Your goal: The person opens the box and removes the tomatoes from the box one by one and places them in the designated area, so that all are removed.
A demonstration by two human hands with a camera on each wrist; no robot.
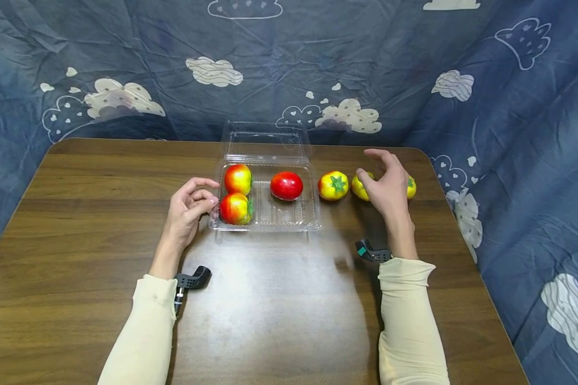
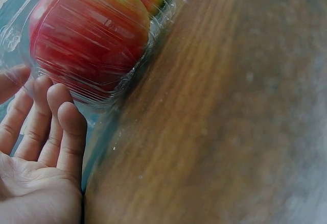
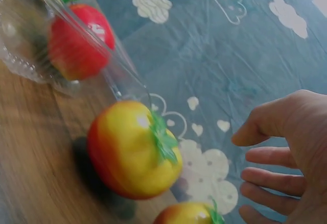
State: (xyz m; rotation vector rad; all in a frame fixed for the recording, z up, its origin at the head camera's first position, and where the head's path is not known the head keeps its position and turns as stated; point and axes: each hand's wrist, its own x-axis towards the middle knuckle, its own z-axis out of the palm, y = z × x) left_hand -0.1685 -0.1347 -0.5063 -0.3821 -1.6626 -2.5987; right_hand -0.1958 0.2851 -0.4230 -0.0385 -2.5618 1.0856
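A clear plastic clamshell box (image 1: 289,229) lies on the table with its lid (image 1: 265,140) raised at the back. In it sit two red-and-yellow artificial fruits (image 1: 235,208) at the left and a red one (image 1: 286,185) at the right. My left hand (image 1: 188,211) is at the box's left wall, its fingertips (image 2: 71,114) right at the plastic, fingers loosely bent. My right hand (image 1: 389,184) hovers over the row of yellow-red, tomato-like fruits, thumb and fingers apart, holding nothing. One such fruit (image 1: 333,185) stands beside the box; another (image 1: 358,187) is partly hidden by this hand.
A third tomato-like fruit (image 1: 411,187) shows at the far right, partly behind the right hand. The wooden table (image 1: 101,224) ends at a blue cloth backdrop (image 1: 149,48) with white clouds. Wrist cameras (image 1: 195,278) are strapped to both arms.
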